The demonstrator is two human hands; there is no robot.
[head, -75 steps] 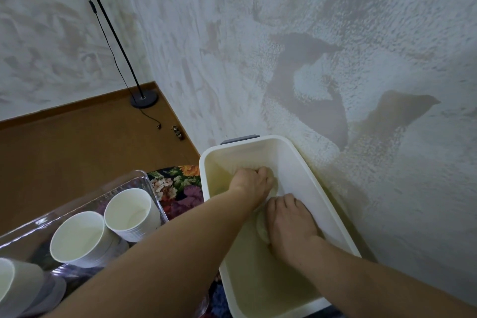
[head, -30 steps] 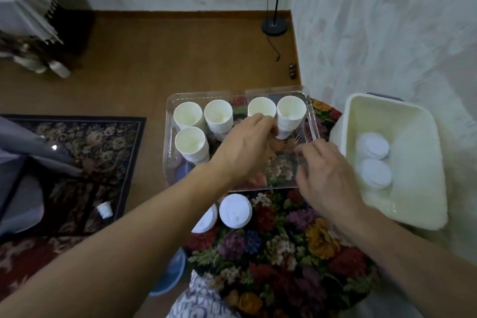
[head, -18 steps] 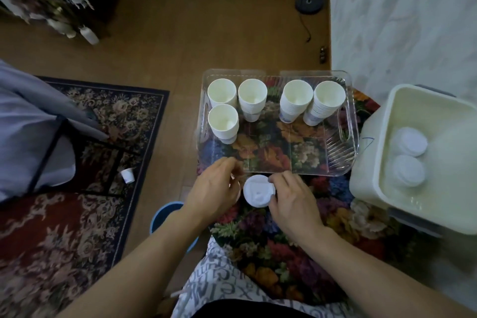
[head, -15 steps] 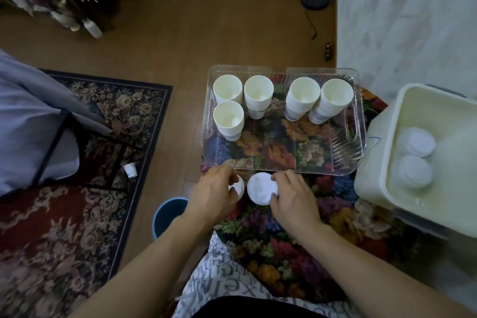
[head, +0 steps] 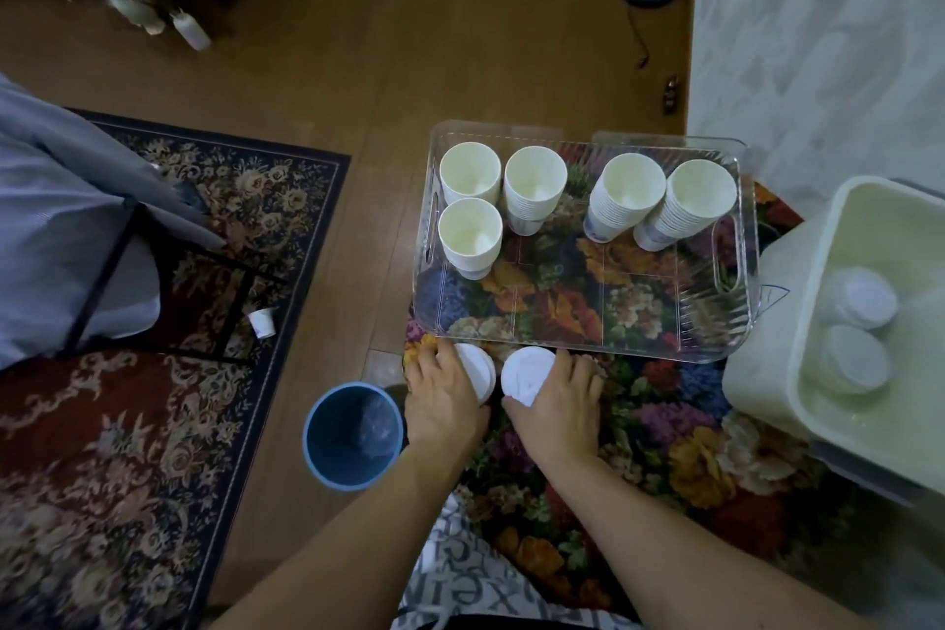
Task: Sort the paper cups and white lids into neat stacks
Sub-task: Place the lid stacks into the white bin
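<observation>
The left hand [head: 444,399] rests palm-down on a stack of round white plastic lids [head: 478,368] lying on the flower-patterned cloth [head: 665,425]; its fingers curl over the stack's left side and grip it. The right hand [head: 565,404] grips a second stack of round white lids [head: 525,373] just beside the first, fingers curled round its right edge. Both stacks lie just in front of the clear rectangular plastic tray [head: 736,322]. Inside the tray stand five stacks of white paper cups [head: 534,187], mouths up: three at the left end, two taller, leaning stacks at the right. In the cream rectangular plastic tub [head: 767,373] to the right lie two further stacks of white lids [head: 864,299]. A blue round bucket [head: 353,435] stands on the wooden floor [head: 383,67] beside the left forearm.
</observation>
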